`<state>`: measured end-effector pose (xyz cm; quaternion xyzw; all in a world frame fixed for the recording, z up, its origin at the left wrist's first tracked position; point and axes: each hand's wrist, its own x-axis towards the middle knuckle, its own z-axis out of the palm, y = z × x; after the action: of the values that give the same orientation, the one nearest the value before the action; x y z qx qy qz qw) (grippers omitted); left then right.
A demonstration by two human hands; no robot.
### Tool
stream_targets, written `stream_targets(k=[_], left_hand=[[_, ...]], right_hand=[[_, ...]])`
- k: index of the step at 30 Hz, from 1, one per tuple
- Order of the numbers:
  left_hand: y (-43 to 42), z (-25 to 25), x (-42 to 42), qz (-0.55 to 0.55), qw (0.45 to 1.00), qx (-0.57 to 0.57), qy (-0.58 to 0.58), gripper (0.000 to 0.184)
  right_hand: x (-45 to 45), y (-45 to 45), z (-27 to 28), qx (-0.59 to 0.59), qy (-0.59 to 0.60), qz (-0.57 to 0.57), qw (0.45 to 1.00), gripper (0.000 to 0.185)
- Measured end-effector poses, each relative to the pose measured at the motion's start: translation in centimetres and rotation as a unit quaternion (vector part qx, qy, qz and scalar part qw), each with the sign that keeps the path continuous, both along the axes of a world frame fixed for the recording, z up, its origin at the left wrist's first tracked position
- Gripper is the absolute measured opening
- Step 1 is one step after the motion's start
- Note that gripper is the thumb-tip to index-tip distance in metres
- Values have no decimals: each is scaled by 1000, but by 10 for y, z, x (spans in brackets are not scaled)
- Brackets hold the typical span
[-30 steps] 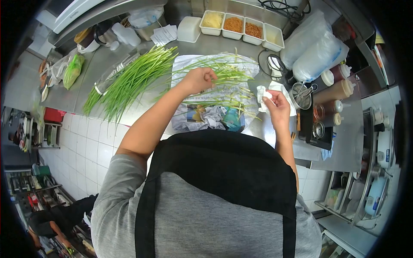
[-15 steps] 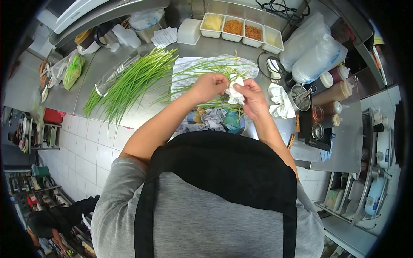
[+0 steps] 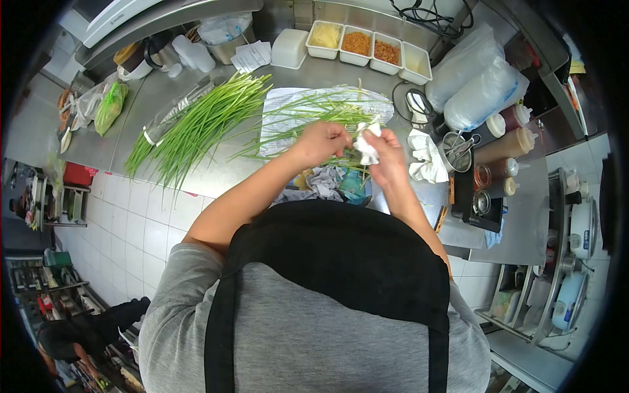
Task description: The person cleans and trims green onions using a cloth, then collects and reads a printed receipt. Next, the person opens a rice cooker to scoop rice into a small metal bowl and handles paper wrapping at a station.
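Observation:
Crumpled white tissue [image 3: 368, 144] is pinched in my right hand [image 3: 390, 160] over the newspaper. Just left of it, my left hand [image 3: 321, 143] is closed with curled fingers; what they hold, if anything, is too small to tell. Beneath and beyond both hands, loose green stalks [image 3: 308, 108] lie spread across the newspaper [image 3: 278, 98]. A thick bunch of green stalks [image 3: 209, 124] rests on the counter to the left. Crumpled colored paper [image 3: 324, 181] sits at the near edge, below my hands.
More white tissue [image 3: 427, 157] lies right of my right hand, beside a metal cup with tongs [image 3: 457, 150]. Food tubs [image 3: 356, 43] line the back. Bottles [image 3: 504, 147] and plastic bags [image 3: 481, 95] stand right. A co-worker [image 3: 65, 340] bends at lower left.
My right hand has moved left from beside the tissue pile, bringing a piece of tissue to my left hand. My left hand has shifted slightly right and nearer to my body.

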<state>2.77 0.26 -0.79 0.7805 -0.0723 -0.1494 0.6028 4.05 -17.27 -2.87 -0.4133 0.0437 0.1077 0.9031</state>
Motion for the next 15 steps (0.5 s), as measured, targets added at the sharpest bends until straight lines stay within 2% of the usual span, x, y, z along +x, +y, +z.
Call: stream_targets(k=[4, 7, 8, 10, 12, 13, 15], left_hand=[[-3, -2, -6, -25, 998, 43, -27, 16], [7, -9, -10, 25, 957, 119, -265, 15], [10, -9, -11, 33, 968, 108, -226, 14], [12, 5, -14, 47, 984, 85, -149, 12], [8, 24, -18, 91, 977, 146, -122, 13], [4, 29, -21, 113, 972, 176, -108, 14], [-4, 30, -26, 129, 908, 273, -289, 11]], right_hand=[[9, 7, 6, -6, -28, -91, 995, 23], [32, -20, 24, 4, -29, -167, 986, 25], [37, -29, 27, 21, -42, -170, 984, 24], [37, -34, 25, 0, -33, -117, 993, 28], [22, -23, 22, -27, 3, -108, 994, 33], [13, -16, 20, -13, 15, -92, 996, 42], [-3, 2, 15, 13, 34, -33, 999, 46]])
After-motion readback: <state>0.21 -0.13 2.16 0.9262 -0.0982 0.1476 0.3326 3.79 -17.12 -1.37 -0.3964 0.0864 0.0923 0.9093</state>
